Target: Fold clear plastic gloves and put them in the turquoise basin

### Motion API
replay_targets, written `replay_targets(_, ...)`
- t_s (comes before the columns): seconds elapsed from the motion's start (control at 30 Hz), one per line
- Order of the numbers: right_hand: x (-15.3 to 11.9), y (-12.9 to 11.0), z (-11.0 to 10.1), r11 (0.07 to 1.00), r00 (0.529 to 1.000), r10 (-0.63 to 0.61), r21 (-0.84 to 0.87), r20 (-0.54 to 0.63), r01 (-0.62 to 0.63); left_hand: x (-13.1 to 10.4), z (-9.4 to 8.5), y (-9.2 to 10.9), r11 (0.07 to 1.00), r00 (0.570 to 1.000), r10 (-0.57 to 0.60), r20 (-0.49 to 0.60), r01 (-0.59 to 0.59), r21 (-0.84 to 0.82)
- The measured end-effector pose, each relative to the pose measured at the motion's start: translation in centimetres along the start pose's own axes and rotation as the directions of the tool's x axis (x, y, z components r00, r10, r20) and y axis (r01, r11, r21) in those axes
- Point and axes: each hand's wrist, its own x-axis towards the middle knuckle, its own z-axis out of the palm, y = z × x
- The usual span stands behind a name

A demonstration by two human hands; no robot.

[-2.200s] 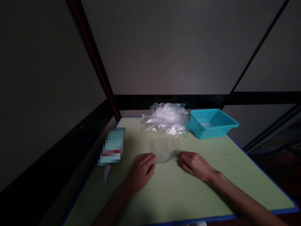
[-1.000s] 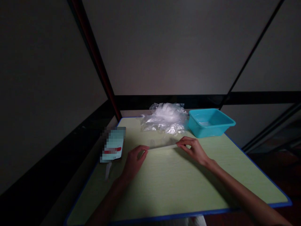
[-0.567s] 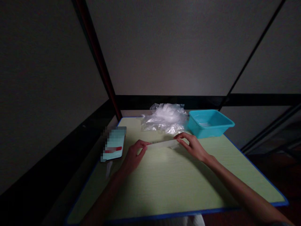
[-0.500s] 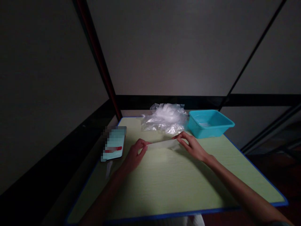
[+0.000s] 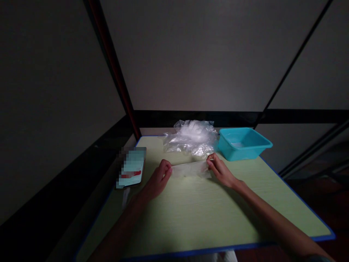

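Between my two hands a small translucent plastic bag (image 5: 191, 170) is stretched out flat, its top edge pulled straight. My left hand (image 5: 161, 175) pinches the bag's left end between thumb and fingers. At the opposite end, my right hand (image 5: 220, 172) pinches the upper right corner, and a loose bit of plastic hangs below those fingers. Both hands are over the middle of the pale green table (image 5: 196, 214). Just beyond them lies a crumpled heap of clear plastic bags (image 5: 192, 136), with whitish contents or folded layers inside.
At the back right stands a turquoise plastic basin (image 5: 244, 147). A phone (image 5: 133, 167) with a lit, partly blurred screen is propped at the left edge, and a thin pale strip (image 5: 125, 198) lies near it. Wall panels (image 5: 191, 54) close off the far side.
The bag has tilted so that more of its flat face shows below the top edge. My right hand has shifted slightly right, its fingers now more closed on the corner.
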Motion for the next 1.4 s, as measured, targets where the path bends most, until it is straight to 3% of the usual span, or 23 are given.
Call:
replay_targets(0.23,0.0,-0.7,0.2,0.998,0.996,0.016,0.057,-0.084,-0.012,0.1,0.2,-0.2,0.992,1.000,-0.004,0.006,0.005,-0.128)
replay_targets(0.57,-0.7,-1.7,0.2,0.966,0.991,0.130,0.229,-0.037,-0.118,-0.3,0.3,1.6,0.951,0.987,-0.154,0.051,0.162,-0.264)
replay_targets(1.0,-3.8,-5.2,-0.4,0.961,0.976,0.200,0.211,-0.082,-0.179,-2.8,0.3,4.7,0.919,0.974,-0.190,0.127,0.221,-0.325)
replay_targets(1.3,-5.4,-6.6,-1.1,0.938,0.958,0.283,0.224,-0.045,-0.266,-3.9,0.3,6.7,0.780,0.891,-0.371,0.261,0.452,-0.434)
replay_targets(1.4,-5.7,-6.4,-0.9,0.891,0.936,0.348,0.295,0.046,-0.346,-4.2,0.9,6.5,0.722,0.842,-0.454,0.289,0.539,-0.434)
